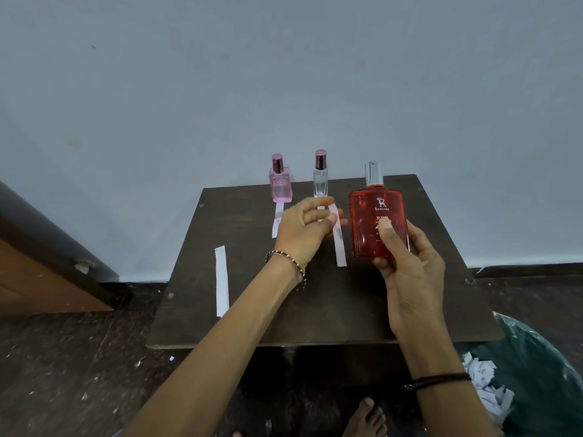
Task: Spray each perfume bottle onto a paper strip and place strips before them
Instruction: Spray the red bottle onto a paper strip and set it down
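Red glass fills the right hand [407,263], which grips a flat "Ramsons" perfume bottle [377,225] upright above the dark wooden table [315,310], thumb across its label, silver sprayer uncapped. Beside it the left hand [303,231] pinches a white paper strip [339,247] between thumb and fingers, the strip hanging down toward the tabletop. At the table's far edge stand a pink bottle [280,184] with a strip [277,222] lying before it and a clear bottle [320,178], while a spare strip [221,280] lies at the table's left edge.
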{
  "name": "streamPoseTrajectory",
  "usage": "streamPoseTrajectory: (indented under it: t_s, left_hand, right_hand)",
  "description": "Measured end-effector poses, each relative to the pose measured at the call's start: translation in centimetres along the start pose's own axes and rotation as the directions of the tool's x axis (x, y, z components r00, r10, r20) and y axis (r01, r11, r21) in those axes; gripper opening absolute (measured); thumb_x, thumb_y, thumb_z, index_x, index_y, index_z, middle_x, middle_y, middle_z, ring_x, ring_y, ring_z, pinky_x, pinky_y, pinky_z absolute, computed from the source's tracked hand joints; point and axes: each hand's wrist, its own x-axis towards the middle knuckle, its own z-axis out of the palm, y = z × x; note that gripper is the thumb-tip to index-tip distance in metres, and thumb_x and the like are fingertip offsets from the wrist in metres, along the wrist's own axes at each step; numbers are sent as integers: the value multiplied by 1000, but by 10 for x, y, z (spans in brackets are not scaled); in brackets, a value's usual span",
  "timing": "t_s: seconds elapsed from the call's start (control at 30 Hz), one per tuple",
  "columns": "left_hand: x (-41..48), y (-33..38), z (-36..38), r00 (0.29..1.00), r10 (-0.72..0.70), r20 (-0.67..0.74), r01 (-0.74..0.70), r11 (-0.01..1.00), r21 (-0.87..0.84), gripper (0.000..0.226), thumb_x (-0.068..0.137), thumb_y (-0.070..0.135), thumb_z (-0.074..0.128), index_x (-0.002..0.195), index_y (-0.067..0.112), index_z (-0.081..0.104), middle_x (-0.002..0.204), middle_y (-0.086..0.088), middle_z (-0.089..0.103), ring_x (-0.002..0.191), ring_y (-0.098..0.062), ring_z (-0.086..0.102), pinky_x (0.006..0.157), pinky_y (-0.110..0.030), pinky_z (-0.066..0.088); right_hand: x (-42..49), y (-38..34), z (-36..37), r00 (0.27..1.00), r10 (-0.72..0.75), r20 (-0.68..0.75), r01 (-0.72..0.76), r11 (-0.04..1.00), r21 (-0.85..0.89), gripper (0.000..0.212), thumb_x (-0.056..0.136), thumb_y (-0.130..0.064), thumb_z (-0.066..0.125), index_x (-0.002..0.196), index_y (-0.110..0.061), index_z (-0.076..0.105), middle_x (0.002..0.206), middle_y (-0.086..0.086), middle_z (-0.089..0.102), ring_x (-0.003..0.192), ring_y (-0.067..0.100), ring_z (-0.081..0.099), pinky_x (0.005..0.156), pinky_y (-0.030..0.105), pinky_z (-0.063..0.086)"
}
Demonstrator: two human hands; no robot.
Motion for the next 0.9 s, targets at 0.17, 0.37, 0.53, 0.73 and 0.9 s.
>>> streamPoseTrajectory:
  t_s: [0.17, 0.37, 0.53, 0.73, 0.9]
  left_hand:
    - [27, 0, 35, 999, 11, -49, -1, 977, 213, 26, 88, 9, 71, 112, 18, 68, 102, -2, 73, 95, -19, 71, 91, -41, 58]
    - [42, -3, 59, 989, 26, -143, 24, 941, 338, 24, 83, 20, 70, 107, 24, 68, 88, 10, 76, 90, -16, 71, 83, -39, 57]
    - [51, -3, 67, 983, 96, -159, 0, 856, 518, 22, 86, 25, 68, 107, 29, 68, 86, 16, 73, 90, -8, 67, 81, -32, 54]
    - [57, -4, 69, 976, 142, -167, -17, 809, 588, 15, 89, 23, 67, 103, 28, 69, 79, 19, 63, 84, -6, 64, 70, -24, 43]
    - [46, -3, 62, 978, 173, -116, -93, 860, 501, 13, 97, 20, 58, 105, 18, 69, 96, 4, 72, 84, -23, 71, 80, -41, 58]
  right_hand:
    - [8, -1, -6, 998, -38, -59, 38, 999, 7, 43, 81, -29, 82, 120, -16, 70, 101, -1, 76, 81, 8, 70, 61, 17, 54]
    - [14, -2, -14, 993, -58, -99, 58, 998, -2, 38, 83, -26, 81, 118, -16, 71, 97, -4, 77, 79, 7, 69, 60, 18, 53]
    - [17, -3, -17, 991, -61, -119, 61, 998, -3, 39, 83, -26, 81, 120, -15, 71, 101, -2, 76, 83, 9, 71, 60, 19, 54]
    - [18, -4, -19, 990, -66, -121, 67, 998, 1, 40, 82, -26, 81, 119, -15, 71, 97, -6, 77, 82, 9, 72, 59, 18, 54]
    - [19, -4, -21, 989, -74, -125, 76, 997, 10, 41, 83, -24, 81, 120, -13, 69, 94, -8, 77, 79, 7, 72, 57, 16, 54]
